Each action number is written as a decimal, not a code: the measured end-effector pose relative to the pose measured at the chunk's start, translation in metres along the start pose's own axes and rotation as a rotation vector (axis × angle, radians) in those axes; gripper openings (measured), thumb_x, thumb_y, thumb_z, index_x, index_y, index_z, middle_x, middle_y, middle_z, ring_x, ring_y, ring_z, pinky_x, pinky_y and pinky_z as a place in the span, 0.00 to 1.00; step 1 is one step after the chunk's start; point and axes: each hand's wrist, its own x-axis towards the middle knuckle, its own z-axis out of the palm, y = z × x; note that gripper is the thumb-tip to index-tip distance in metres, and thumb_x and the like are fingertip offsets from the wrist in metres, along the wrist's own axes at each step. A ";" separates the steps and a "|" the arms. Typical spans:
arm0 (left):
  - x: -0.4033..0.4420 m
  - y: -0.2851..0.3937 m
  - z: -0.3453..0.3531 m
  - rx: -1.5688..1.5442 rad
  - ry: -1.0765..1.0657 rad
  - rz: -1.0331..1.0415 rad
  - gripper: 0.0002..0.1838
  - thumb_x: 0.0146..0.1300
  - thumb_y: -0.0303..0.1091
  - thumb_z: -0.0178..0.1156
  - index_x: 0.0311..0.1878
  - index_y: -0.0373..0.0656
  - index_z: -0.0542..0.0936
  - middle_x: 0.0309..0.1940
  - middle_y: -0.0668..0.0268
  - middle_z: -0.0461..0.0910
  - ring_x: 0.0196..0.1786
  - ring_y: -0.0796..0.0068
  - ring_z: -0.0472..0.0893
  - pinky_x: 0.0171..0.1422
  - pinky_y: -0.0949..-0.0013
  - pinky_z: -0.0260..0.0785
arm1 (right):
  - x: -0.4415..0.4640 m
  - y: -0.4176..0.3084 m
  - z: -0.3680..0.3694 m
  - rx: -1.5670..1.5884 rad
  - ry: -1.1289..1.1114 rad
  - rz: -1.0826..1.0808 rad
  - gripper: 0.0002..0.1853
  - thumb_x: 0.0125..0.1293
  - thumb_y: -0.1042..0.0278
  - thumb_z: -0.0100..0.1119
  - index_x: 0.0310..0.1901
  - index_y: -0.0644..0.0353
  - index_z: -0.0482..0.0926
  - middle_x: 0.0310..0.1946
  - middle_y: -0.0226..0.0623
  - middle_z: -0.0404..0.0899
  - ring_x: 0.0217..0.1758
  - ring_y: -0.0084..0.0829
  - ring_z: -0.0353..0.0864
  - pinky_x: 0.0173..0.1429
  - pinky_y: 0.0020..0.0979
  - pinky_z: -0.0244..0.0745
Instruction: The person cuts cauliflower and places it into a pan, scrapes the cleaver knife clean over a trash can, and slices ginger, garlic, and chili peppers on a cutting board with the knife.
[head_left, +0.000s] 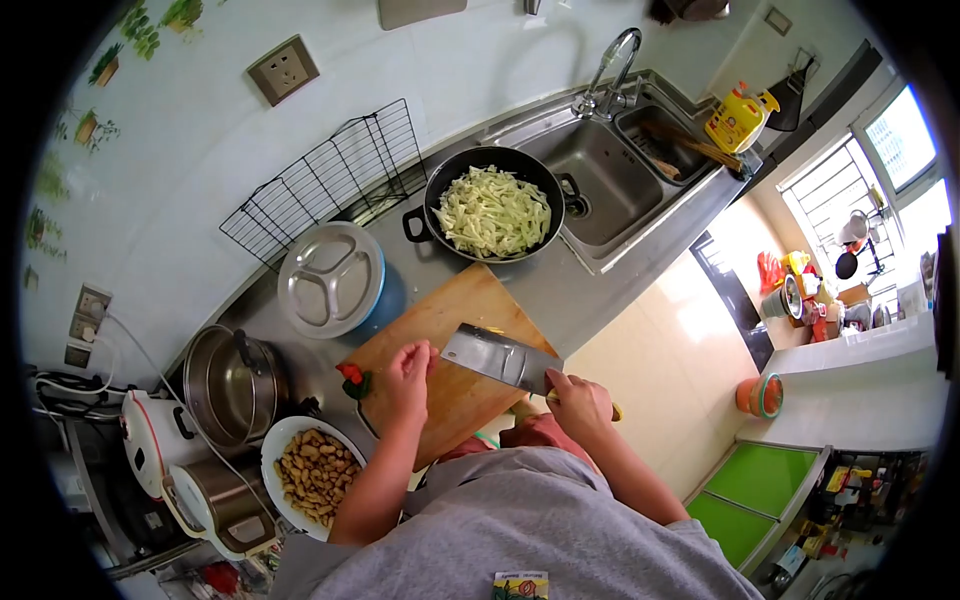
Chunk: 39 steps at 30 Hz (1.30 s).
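Note:
My right hand (582, 405) is wrapped round the handle of a cleaver (500, 357). Its broad metal blade lies flat-on to my view, over the wooden cutting board (445, 330), pointing left. Close to the blade's tip is my left hand (408, 378), raised over the board with its fingers curled together; what they hold, if anything, is too small to make out. Red and green peppers (354, 380) rest at the board's left edge. A few yellowish bits show just behind the blade. Beyond the board, a black two-handled pan (427, 205) holds pale shredded vegetable (492, 212).
Left of the board stand a divided metal tray (332, 280) on a blue container, a steel pot (232, 388) and a white bowl (275, 440) of brown chunks. A wire rack (330, 180) leans on the wall. The sink (607, 185) is at the back right, beside a yellow bottle (738, 120).

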 end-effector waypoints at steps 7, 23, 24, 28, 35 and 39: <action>-0.033 -0.027 0.032 -0.576 -0.135 -0.674 0.14 0.71 0.38 0.53 0.51 0.39 0.78 0.50 0.56 0.81 0.51 0.63 0.82 0.60 0.59 0.74 | -0.002 -0.015 -0.009 0.190 -0.044 0.039 0.18 0.59 0.60 0.62 0.51 0.54 0.79 0.34 0.43 0.84 0.38 0.46 0.84 0.43 0.42 0.78; -0.025 -0.038 0.069 -0.106 -0.395 -0.262 0.13 0.67 0.23 0.56 0.54 0.36 0.78 0.41 0.67 0.81 0.44 0.76 0.79 0.55 0.73 0.70 | -0.005 -0.019 0.001 0.409 0.053 0.114 0.17 0.60 0.64 0.62 0.51 0.57 0.81 0.36 0.49 0.84 0.37 0.49 0.84 0.43 0.44 0.78; -0.024 -0.036 0.063 -0.102 -0.363 -0.256 0.13 0.67 0.23 0.56 0.54 0.36 0.78 0.41 0.67 0.81 0.44 0.76 0.79 0.55 0.73 0.70 | -0.005 -0.020 0.000 0.416 0.036 0.086 0.17 0.60 0.64 0.62 0.51 0.57 0.81 0.36 0.49 0.84 0.37 0.49 0.84 0.43 0.44 0.78; -0.010 -0.040 0.020 0.262 -0.195 0.153 0.14 0.65 0.23 0.56 0.54 0.35 0.77 0.42 0.53 0.81 0.42 0.65 0.83 0.50 0.67 0.74 | -0.005 -0.020 0.001 0.383 0.050 0.106 0.16 0.60 0.65 0.63 0.49 0.56 0.81 0.32 0.49 0.84 0.34 0.48 0.84 0.41 0.43 0.78; -0.008 0.022 -0.100 1.028 0.088 0.306 0.24 0.55 0.21 0.62 0.58 0.37 0.74 0.59 0.51 0.69 0.60 0.46 0.69 0.64 0.53 0.65 | -0.007 -0.023 0.016 0.358 0.014 0.090 0.16 0.60 0.63 0.63 0.50 0.53 0.82 0.30 0.48 0.83 0.34 0.48 0.84 0.41 0.42 0.78; -0.003 0.017 -0.125 1.294 0.046 0.278 0.35 0.50 0.26 0.70 0.64 0.42 0.71 0.64 0.48 0.64 0.64 0.41 0.67 0.68 0.51 0.63 | -0.003 -0.039 0.015 0.354 -0.108 0.090 0.17 0.61 0.60 0.63 0.51 0.54 0.82 0.31 0.50 0.84 0.35 0.48 0.84 0.42 0.43 0.79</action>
